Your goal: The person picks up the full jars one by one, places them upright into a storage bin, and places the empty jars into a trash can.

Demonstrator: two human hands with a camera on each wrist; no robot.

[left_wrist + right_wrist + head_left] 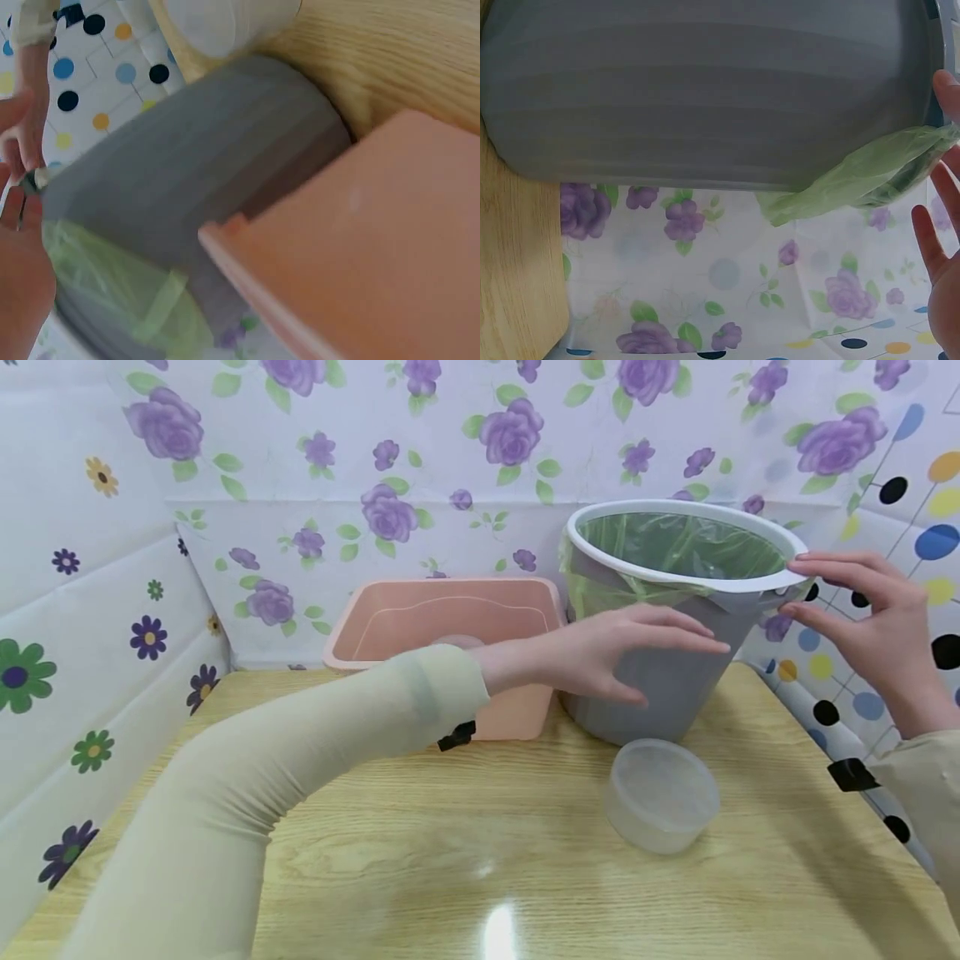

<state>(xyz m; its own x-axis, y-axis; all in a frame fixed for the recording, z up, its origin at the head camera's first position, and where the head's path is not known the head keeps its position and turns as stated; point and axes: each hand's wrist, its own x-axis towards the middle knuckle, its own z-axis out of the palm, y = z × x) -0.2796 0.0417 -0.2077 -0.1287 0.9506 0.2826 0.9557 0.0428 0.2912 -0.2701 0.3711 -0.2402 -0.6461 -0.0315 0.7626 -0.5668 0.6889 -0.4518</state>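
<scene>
See grey bin (pixel 667 693) at rear R of worktop (pixel 420 843), beside pink tub (pixel 517 710). Lined w/ green bag (pixel 675 539), topped w/ white rim (pixel 720 584); looks nearly done, prob. needs final seating. Grasping nothing w/ L hand (pixel 626 643); pinching white rim w/ R hand (pixel 892 622).

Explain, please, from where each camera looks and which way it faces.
Head: worn there, faces forward and down at gray bin, pink tub, clear container; sleeves, left fingers, right fingers show.
Left wrist: worn there, faces bin and tub; both sets of fingers show.
Right wrist: worn there, faces bin and green liner; right fingers show.
Wrist views share bin and liner.
</scene>
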